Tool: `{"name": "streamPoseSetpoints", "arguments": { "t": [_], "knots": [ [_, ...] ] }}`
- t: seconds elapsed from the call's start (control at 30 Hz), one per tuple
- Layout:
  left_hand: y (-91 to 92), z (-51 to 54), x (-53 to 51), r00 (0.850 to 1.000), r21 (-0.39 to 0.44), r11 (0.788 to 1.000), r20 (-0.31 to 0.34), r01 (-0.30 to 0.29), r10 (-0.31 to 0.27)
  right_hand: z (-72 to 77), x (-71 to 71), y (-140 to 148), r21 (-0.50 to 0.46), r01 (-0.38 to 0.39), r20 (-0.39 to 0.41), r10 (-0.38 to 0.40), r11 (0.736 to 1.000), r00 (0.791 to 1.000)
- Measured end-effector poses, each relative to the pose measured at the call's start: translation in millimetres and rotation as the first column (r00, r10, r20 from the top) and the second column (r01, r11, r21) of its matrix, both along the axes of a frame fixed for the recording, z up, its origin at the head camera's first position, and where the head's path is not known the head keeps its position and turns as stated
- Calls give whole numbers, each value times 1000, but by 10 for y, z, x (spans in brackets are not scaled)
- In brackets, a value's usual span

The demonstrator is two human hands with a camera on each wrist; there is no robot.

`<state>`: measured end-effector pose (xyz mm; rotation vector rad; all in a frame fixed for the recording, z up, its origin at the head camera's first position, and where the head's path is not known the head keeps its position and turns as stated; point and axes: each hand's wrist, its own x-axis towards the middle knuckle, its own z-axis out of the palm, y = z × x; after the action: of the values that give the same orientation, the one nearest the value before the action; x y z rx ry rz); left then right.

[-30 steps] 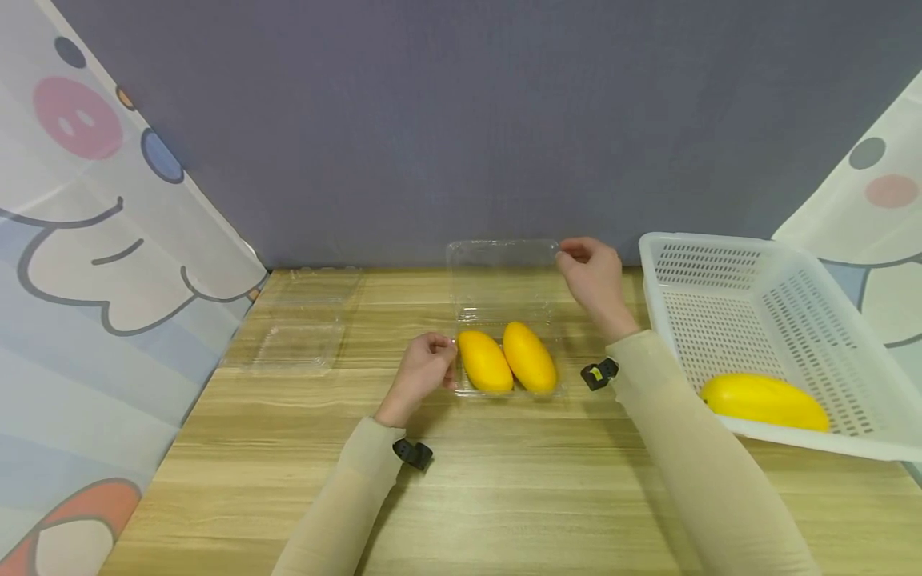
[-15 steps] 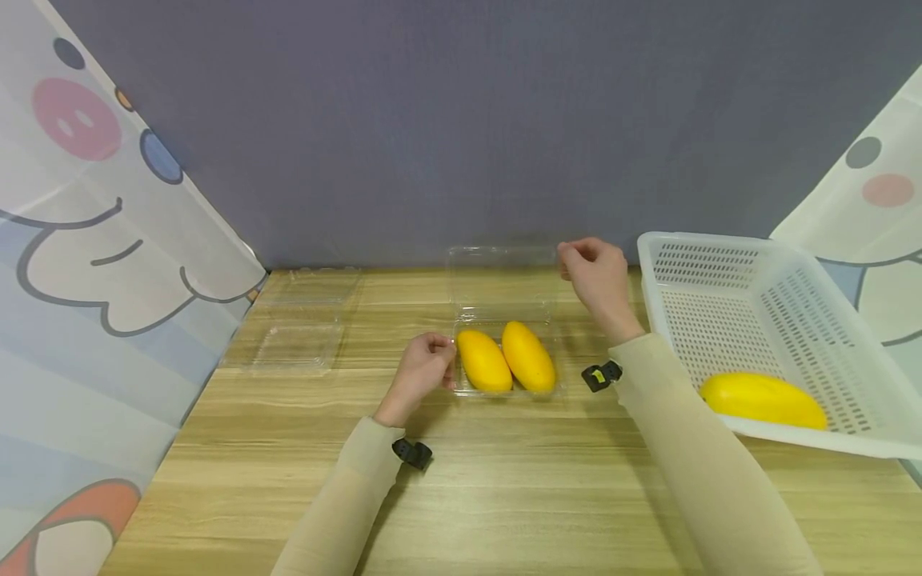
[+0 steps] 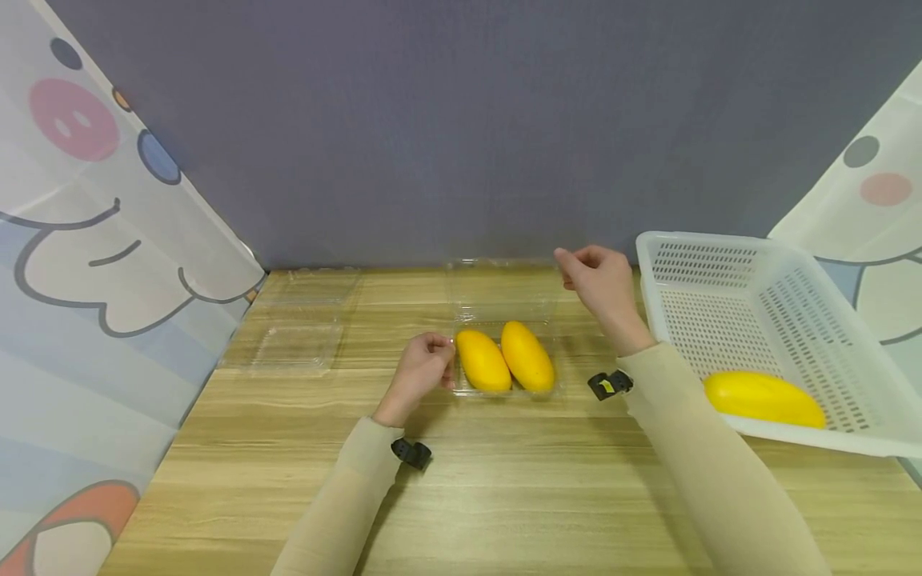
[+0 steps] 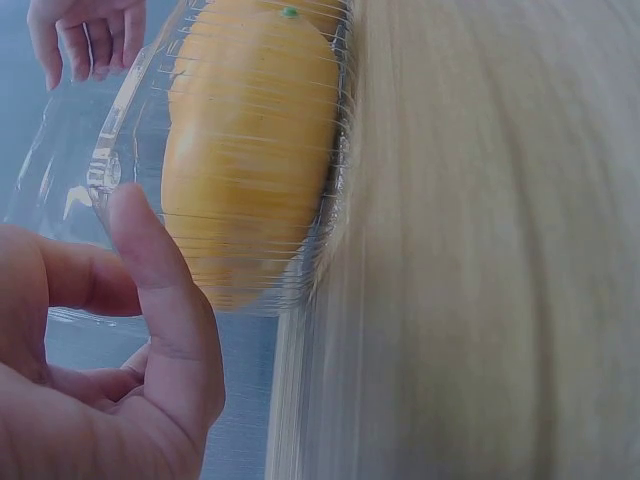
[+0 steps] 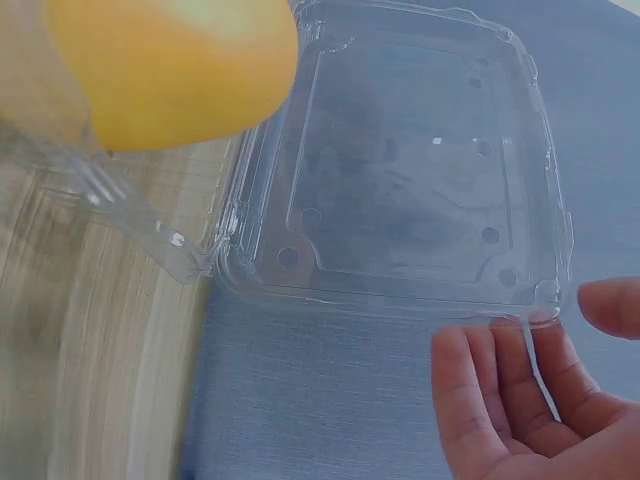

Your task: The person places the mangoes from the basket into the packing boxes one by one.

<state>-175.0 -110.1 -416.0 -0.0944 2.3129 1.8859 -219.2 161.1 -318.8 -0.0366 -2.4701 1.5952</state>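
Plastic this clear nearly vanishes in the head view: the open container (image 3: 481,325) on the desk (image 3: 504,496) shows mostly by its glints, and its raised lid (image 3: 502,292) fades against the wood and the backdrop (image 3: 461,128). Two yellow fruits (image 3: 483,362) lie side by side inside. The left hand (image 3: 423,366) keeps a narrow grip, pinching the container's rim. The right hand (image 3: 599,280) looks nearly closed from above, yet the right wrist view shows its grip wide, thumb apart from the fingers, at the lid's corner; whether they press it is hard to tell. That view also shows round dimples in the lid, with the fruit cut off. Only the left wrist view shows a green stem end (image 4: 290,12), through a ribbed wall. The basket (image 3: 709,320), cropped at the edge, partly hides another fruit (image 3: 763,397).
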Motion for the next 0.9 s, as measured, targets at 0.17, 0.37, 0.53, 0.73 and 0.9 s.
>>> {"name": "streamPoseSetpoints", "arguments": {
  "t": [0.17, 0.37, 0.53, 0.73, 0.9],
  "knots": [
    [-1, 0, 3, 1000, 4, 1000, 2, -1, 1, 26, 61, 22, -4, -32, 53, 32, 999, 998],
    [-6, -3, -1, 1000, -2, 1000, 3, -1, 1, 76, 147, 54, 15, -82, 111, 80, 996, 991],
    [-4, 6, -3, 1000, 6, 1000, 9, -3, 3, 97, 211, 87, 16, -119, 183, 114, 993, 976],
    [-4, 10, -4, 1000, 26, 1000, 14, -3, 2, 79, 264, 131, -6, -172, 242, 168, 985, 956],
    [-6, 28, -3, 1000, 35, 999, 26, -2, 1, 38, 323, 152, -6, -226, 252, 221, 974, 942]
  ]
}}
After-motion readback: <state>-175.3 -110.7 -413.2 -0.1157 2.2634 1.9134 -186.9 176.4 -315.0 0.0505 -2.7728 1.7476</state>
